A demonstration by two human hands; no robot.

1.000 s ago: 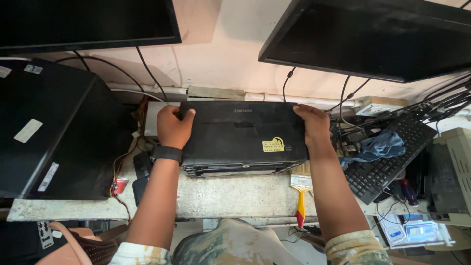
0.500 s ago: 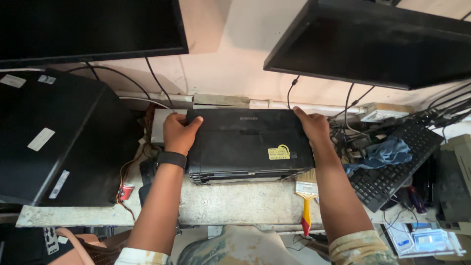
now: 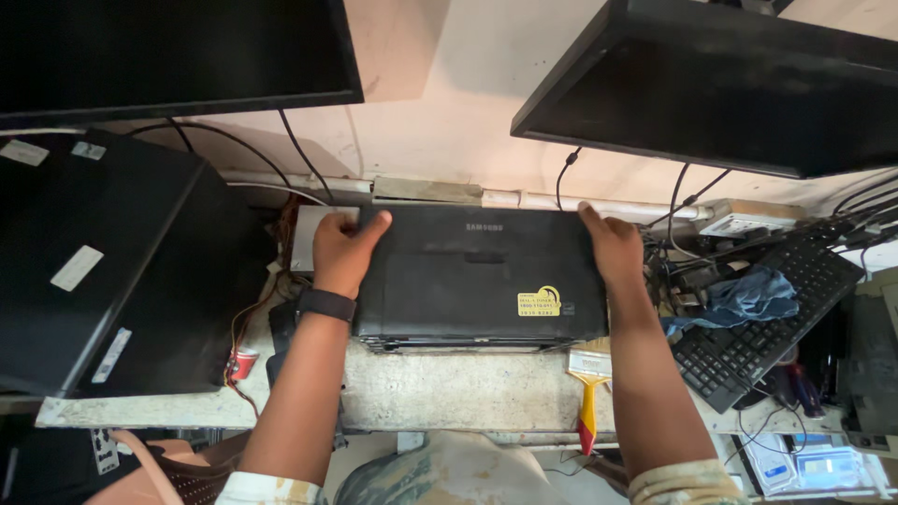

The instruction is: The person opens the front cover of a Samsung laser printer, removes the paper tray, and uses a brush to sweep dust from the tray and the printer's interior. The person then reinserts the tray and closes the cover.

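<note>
Black printer [image 3: 472,276] at frame centre gripped on counter [image 3: 449,388]; left hand [image 3: 341,252] fingers clasped on left end, right hand [image 3: 613,248] fingers on right end

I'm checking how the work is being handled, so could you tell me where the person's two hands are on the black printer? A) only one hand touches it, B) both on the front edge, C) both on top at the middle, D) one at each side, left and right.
D: the left hand grips the left side of the black printer and the right hand grips its right side, on the stone bench.
</note>
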